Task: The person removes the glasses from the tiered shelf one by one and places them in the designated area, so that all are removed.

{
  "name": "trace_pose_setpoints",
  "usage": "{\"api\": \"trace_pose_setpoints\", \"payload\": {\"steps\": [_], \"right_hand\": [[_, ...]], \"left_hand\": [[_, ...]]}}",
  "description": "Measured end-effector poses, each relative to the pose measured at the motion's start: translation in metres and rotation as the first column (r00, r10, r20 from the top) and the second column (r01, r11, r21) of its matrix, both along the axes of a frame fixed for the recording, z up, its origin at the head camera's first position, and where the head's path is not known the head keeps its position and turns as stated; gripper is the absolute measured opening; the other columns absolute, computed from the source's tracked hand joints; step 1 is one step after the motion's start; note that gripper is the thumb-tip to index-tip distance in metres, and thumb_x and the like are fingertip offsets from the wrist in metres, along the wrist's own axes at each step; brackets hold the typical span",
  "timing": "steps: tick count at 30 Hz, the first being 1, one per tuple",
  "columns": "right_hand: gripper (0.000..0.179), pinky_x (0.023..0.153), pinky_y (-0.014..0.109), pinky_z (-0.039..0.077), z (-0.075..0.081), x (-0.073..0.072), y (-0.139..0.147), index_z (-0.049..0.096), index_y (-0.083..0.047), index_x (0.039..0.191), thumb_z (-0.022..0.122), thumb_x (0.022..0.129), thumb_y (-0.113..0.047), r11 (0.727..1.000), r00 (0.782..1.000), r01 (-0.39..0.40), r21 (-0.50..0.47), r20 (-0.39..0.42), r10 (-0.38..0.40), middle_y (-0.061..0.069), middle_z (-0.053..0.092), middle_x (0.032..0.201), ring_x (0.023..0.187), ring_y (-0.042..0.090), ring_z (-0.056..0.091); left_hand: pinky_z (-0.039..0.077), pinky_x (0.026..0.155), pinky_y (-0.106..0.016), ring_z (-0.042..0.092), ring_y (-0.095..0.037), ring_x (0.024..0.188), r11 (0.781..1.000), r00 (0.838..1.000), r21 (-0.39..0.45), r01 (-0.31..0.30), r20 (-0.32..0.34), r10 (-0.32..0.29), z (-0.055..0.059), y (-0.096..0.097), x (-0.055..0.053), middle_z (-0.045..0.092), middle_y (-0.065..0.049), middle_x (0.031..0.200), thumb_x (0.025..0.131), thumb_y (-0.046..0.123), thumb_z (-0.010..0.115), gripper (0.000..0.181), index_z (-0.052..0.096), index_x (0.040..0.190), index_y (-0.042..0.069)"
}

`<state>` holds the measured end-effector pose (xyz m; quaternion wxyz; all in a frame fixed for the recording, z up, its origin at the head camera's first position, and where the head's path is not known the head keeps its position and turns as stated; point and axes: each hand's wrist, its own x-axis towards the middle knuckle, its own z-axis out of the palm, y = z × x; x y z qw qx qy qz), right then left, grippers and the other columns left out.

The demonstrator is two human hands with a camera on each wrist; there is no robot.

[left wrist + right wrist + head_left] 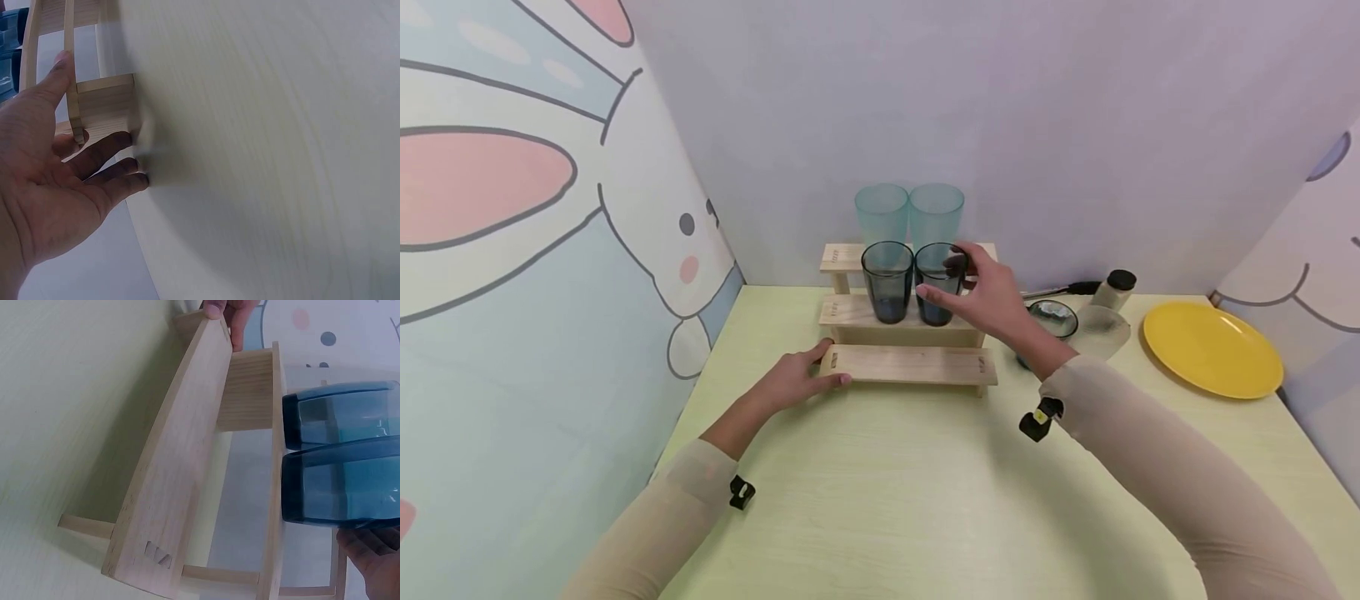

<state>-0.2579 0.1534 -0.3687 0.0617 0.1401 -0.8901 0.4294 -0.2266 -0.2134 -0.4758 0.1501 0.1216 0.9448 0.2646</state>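
Note:
A three-tier wooden rack (pixel 913 364) stands by the back wall. My left hand (pixel 793 379) grips the left end of its lowest shelf, thumb on one side and index finger on the other in the left wrist view. On the middle shelf, my right hand (pixel 996 296) holds a dark grey drinking glass (pixel 934 310) between thumb and fingers. Directly left of it is a matching dark glass (pixel 889 292); both are upright. Two light-blue glasses (pixel 882 212) rise behind them at the top shelf. Nothing sits on the lowest shelf.
Right of the rack, partly behind my right forearm, are another dark glass (pixel 1051 320) and a clear container (pixel 1102 329). Beyond lie a black-handled utensil (pixel 1081 288) and a black-lidded jar (pixel 1116 287). A yellow plate (pixel 1213 350) lies at the right. Walls border the table.

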Motion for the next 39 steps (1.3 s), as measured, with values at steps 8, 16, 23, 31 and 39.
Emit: {"api": "trace_pose_setpoints", "payload": {"steps": [8, 16, 23, 31, 39], "right_hand": [[0.095, 0.102, 0.059, 0.056, -0.002, -0.001, -0.014, 0.047, -0.010, 0.163, 0.083, 0.093, -0.064, 0.998, 0.998, 0.066, 0.007, -0.016, -0.066, 0.016, 0.068, 0.142, 0.119, 0.035, 0.068], [0.090, 0.102, 0.059, 0.056, -0.001, -0.001, -0.017, 0.050, -0.009, 0.160, 0.083, 0.095, -0.061, 0.996, 0.995, 0.085, -0.005, -0.042, -0.085, 0.016, 0.069, 0.141, 0.118, 0.036, 0.069], [0.080, 0.099, 0.057, 0.057, 0.002, 0.000, -0.015, 0.058, -0.011, 0.153, 0.087, 0.093, -0.056, 0.997, 0.993, 0.067, -0.046, -0.092, -0.071, 0.013, 0.075, 0.134, 0.117, 0.033, 0.072], [0.076, 0.100, 0.049, 0.059, 0.016, 0.001, -0.003, 0.062, -0.016, 0.153, 0.092, 0.091, -0.048, 0.984, 0.993, 0.024, -0.179, -0.106, -0.044, 0.010, 0.077, 0.134, 0.115, 0.028, 0.076], [0.070, 0.099, 0.028, 0.055, 0.040, 0.007, 0.012, 0.062, -0.020, 0.155, 0.089, 0.095, -0.044, 0.979, 0.997, 0.014, -0.201, -0.066, -0.028, 0.006, 0.075, 0.141, 0.118, 0.021, 0.074]], "left_hand": [[0.050, 0.084, -0.038, 0.063, -0.028, 0.104, 1.000, 1.000, -0.009, -0.001, 0.006, 0.001, 0.000, 0.000, 0.002, 0.057, -0.029, 0.161, 0.097, 0.074, 0.072, 0.107, 0.030, 0.176, 0.016], [0.050, 0.082, -0.038, 0.064, -0.027, 0.102, 1.000, 1.000, -0.004, -0.005, 0.002, 0.005, 0.000, 0.000, 0.002, 0.058, -0.029, 0.159, 0.097, 0.075, 0.071, 0.107, 0.030, 0.177, 0.016], [0.052, 0.088, -0.041, 0.063, -0.028, 0.107, 1.000, 1.000, -0.011, -0.002, -0.013, 0.002, 0.001, 0.001, 0.002, 0.058, -0.030, 0.160, 0.097, 0.074, 0.071, 0.107, 0.030, 0.176, 0.016], [0.050, 0.087, -0.040, 0.061, -0.028, 0.108, 1.000, 1.000, -0.006, 0.000, -0.012, 0.000, 0.001, 0.000, 0.002, 0.057, -0.030, 0.161, 0.097, 0.074, 0.071, 0.106, 0.030, 0.176, 0.016], [0.052, 0.093, -0.045, 0.062, -0.030, 0.113, 1.000, 1.000, -0.008, -0.005, -0.008, 0.005, 0.001, 0.000, 0.002, 0.057, -0.030, 0.160, 0.097, 0.074, 0.072, 0.106, 0.031, 0.176, 0.017]]}}
